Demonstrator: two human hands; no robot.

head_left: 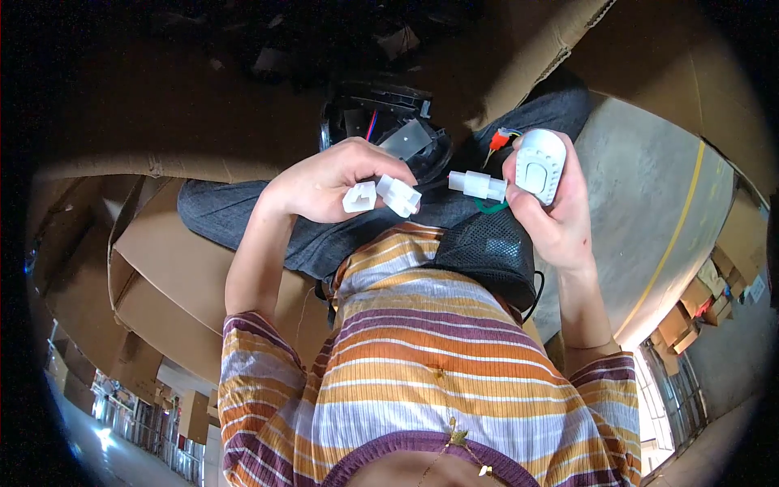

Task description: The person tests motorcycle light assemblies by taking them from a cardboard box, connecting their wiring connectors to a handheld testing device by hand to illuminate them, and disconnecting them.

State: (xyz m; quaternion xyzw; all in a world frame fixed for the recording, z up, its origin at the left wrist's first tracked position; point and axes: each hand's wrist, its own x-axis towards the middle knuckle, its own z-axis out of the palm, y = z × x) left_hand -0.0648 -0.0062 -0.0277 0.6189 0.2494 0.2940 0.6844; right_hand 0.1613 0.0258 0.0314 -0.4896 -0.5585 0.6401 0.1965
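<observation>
My left hand (329, 180) is closed around two white plastic connector pieces, a squarish one (359, 196) and a longer one (398, 196), which stick out toward me. My right hand (568, 223) grips a rounded white plastic housing (542, 166) with slots along its rim and an oval recess. From its side a white wire connector (477, 185) points toward my left hand, a short gap away. A small red connector (501, 139) with thin coloured wires shows behind the housing. Green wire (490, 208) hangs under the white connector.
Beyond my hands sits an opened black plastic casing (389, 118) with red and blue wires. A black mesh pouch (487, 243) rests at my waist. Cardboard (174, 268) lies at the left, and more boxes (690, 312) stand past the yellow floor line (675, 227) at right.
</observation>
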